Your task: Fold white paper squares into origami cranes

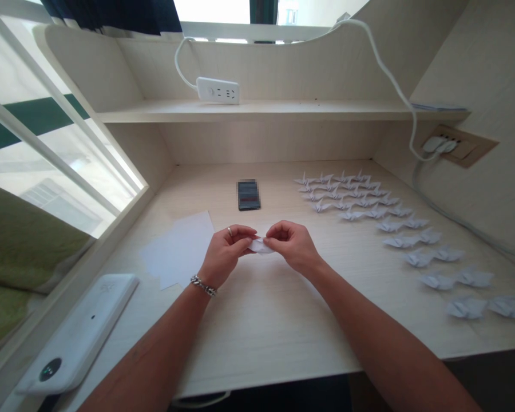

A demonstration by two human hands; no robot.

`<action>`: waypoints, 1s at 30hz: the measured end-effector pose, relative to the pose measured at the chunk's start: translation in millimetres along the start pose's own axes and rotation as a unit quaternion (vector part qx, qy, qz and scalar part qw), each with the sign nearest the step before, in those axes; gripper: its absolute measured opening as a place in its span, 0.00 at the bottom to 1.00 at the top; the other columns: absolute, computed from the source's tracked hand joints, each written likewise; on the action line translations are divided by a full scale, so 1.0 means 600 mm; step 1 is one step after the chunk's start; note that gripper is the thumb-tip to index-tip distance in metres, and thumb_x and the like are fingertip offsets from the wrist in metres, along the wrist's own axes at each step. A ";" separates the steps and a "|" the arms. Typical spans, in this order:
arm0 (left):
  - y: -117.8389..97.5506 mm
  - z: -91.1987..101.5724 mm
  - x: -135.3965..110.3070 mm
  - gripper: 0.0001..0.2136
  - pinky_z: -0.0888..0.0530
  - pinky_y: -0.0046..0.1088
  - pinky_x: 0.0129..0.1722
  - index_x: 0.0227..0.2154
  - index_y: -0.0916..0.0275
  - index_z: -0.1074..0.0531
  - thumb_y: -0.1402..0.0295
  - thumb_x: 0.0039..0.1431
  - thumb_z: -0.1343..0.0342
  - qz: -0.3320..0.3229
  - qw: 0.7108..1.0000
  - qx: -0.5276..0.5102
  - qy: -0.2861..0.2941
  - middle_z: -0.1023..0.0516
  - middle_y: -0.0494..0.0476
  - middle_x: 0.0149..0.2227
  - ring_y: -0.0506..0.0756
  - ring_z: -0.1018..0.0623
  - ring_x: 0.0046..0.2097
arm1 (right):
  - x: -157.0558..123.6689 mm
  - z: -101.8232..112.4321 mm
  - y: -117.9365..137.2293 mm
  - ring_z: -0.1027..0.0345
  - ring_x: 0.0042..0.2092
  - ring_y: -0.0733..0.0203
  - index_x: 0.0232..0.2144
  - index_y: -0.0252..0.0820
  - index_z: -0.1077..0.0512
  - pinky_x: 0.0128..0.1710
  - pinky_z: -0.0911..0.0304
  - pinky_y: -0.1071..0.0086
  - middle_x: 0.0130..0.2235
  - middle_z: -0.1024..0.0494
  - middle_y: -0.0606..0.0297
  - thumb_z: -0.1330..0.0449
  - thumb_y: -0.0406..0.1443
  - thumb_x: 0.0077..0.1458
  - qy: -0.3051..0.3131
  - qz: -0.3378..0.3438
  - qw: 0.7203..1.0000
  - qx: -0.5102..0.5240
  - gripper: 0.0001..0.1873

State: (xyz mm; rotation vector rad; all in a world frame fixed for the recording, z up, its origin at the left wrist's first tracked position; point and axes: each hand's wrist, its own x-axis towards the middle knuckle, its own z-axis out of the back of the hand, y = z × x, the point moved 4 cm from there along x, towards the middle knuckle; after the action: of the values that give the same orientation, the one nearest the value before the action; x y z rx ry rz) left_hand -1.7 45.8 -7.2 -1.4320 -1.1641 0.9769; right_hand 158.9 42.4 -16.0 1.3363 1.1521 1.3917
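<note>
Between my two hands, just above the middle of the desk, is a small folded piece of white paper [261, 246]. My left hand [225, 250] pinches its left end between thumb and fingers; a ring and a chain bracelet show on this hand and wrist. At the paper's right end, the thumb and forefinger of my right hand [292, 243] are closed on it. Part of the paper is hidden by the fingertips. White paper sheets [189, 243] lie flat beside my left hand. To the right stand rows of folded white paper cranes [364, 201].
A dark phone [249, 195] lies beyond my hands. At the left edge rests a long white device [81, 332]. A power strip [217, 91] sits on the shelf [283, 109] at the back. A white cable [388, 68] hangs down to the wall socket [466, 147] at right.
</note>
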 end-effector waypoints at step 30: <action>-0.003 0.004 0.000 0.09 0.28 0.27 0.33 0.28 0.65 0.27 0.68 0.43 0.35 -0.069 0.985 0.150 -0.044 0.23 0.54 0.28 0.52 0.24 0.31 | -0.006 -0.012 0.000 0.27 0.32 0.61 0.39 0.38 0.28 0.35 0.30 0.65 0.29 0.22 0.64 0.36 0.36 0.45 0.062 -0.063 0.996 0.030 0.16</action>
State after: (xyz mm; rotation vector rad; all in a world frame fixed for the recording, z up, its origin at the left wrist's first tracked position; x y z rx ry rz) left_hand -4.1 46.3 -5.9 -1.0650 -1.1092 1.0754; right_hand 152.1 38.3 -16.5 1.2109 1.3468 1.3738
